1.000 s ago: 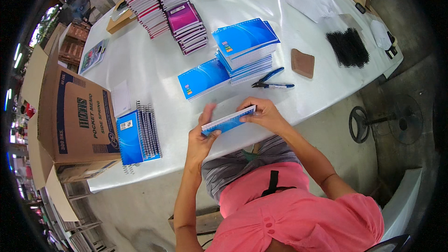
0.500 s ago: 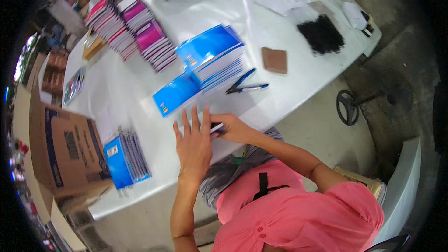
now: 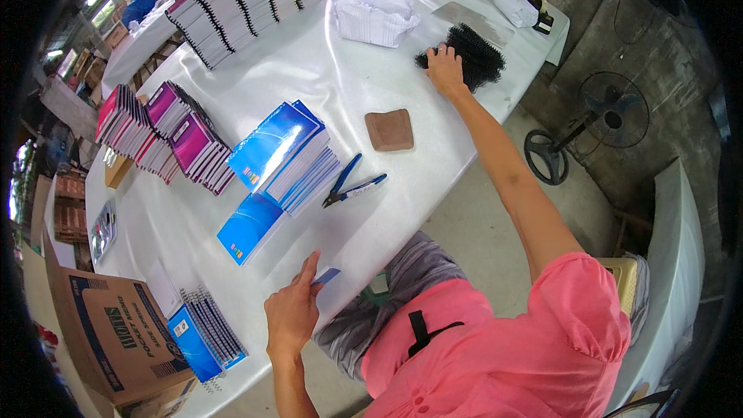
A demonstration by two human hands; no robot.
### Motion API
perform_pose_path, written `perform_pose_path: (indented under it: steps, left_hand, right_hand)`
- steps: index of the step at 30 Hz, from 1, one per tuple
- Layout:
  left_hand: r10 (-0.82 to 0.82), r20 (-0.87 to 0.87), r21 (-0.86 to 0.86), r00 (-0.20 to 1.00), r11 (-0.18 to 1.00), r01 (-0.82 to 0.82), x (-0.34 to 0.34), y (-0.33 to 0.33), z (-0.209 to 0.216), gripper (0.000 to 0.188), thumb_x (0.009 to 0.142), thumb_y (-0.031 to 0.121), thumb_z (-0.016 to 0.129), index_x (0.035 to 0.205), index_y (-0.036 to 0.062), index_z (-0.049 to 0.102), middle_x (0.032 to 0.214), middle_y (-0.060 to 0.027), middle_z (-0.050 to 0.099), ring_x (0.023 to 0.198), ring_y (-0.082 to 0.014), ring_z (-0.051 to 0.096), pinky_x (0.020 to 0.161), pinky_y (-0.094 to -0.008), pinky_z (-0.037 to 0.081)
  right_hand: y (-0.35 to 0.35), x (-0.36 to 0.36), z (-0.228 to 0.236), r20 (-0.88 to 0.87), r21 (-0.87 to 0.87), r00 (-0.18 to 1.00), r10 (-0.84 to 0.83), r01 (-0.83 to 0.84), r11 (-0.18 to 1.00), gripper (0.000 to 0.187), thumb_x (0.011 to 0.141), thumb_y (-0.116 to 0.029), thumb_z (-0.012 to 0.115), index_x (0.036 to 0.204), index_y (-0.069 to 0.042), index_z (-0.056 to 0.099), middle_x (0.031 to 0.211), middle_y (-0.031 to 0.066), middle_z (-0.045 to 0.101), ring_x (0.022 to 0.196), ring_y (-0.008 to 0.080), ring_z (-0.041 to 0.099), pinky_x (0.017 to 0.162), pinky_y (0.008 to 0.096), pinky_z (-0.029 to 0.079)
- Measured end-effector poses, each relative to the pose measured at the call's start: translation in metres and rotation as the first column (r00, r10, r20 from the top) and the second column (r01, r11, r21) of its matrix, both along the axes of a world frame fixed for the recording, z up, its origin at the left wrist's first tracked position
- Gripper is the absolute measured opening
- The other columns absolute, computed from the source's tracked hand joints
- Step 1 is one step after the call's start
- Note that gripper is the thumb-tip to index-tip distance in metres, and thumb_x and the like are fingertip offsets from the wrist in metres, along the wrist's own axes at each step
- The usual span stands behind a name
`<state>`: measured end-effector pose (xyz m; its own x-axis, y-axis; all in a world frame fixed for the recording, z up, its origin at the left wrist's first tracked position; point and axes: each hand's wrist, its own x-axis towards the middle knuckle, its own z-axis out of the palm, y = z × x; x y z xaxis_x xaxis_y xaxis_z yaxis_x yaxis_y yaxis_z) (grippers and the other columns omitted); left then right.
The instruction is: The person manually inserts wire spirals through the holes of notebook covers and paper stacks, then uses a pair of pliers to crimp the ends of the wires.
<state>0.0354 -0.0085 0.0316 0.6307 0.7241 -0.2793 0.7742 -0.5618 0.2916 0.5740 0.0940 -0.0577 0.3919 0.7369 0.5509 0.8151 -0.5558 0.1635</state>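
At the table's near edge my left hand (image 3: 292,310) is closed on a small blue notebook (image 3: 327,275), with its index finger pointing forward. The hand hides most of that notebook. Far to the right, my right arm is stretched out. My right hand (image 3: 446,70) has its fingers curled into the left side of a pile of black binding coils (image 3: 474,56). Ahead of my left hand stand blue notebooks (image 3: 282,147) in a stack, with a lower blue notebook pile (image 3: 251,226) against it. Blue-handled cutting pliers (image 3: 350,183) lie beside the stack, jaws toward me.
A brown square pad (image 3: 389,130) lies mid-table. Red and purple notebooks (image 3: 193,143) and tall coil-bound stacks (image 3: 248,4) stand farther back. Coil-bound blue notebooks (image 3: 203,340) and a cardboard box (image 3: 124,333) are at the left. A fan (image 3: 615,112) stands right of the table.
My right hand has left my left hand and the small notebook and reached far right to the coil pile. My left hand now grips the notebook. The view has shifted.
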Motion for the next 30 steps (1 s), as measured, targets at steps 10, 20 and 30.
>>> perform_pose_path:
  steps: [10,20,30]
  left_hand:
    - [0.029,0.038,0.040,0.999,0.999,-0.031,-0.002,0.000,-0.005,0.056,0.093,0.017,0.057,0.146,0.0247,0.041,0.101,-0.0129,0.071,0.077,-0.0362,0.067,0.066,-0.0467,0.051]
    - [0.136,0.122,0.091,0.983,0.985,-0.148,-0.011,-0.003,-0.020,0.063,0.092,0.020,0.059,0.150,0.0195,0.033,0.129,-0.0133,0.060,0.078,-0.0375,0.067,0.063,-0.0470,0.052]
    - [0.099,0.154,0.202,0.983,0.971,-0.129,-0.002,-0.004,-0.028,0.056,0.095,0.044,0.053,0.145,0.0205,0.040,0.138,-0.0079,0.056,0.116,-0.0316,0.061,0.069,-0.0426,0.058]
  right_hand:
    - [-0.001,0.011,0.026,-0.098,0.004,0.954,0.284,-0.285,0.958,0.014,0.085,-0.009,0.060,0.097,-0.002,0.063,0.102,0.0160,0.063,0.096,0.0317,0.063,0.079,0.0451,0.052]
    - [-0.002,-0.090,0.085,-0.148,0.157,0.831,0.537,-0.516,0.842,0.012,0.089,-0.006,0.053,0.096,-0.002,0.061,0.102,0.0171,0.062,0.092,0.0378,0.063,0.078,0.0464,0.051]
    - [-0.111,-0.310,0.052,-0.819,0.464,-0.189,0.542,-0.774,0.431,0.015,0.085,-0.002,0.070,0.101,-0.004,0.070,0.088,0.0031,0.061,0.075,0.0144,0.055,0.063,0.0268,0.043]
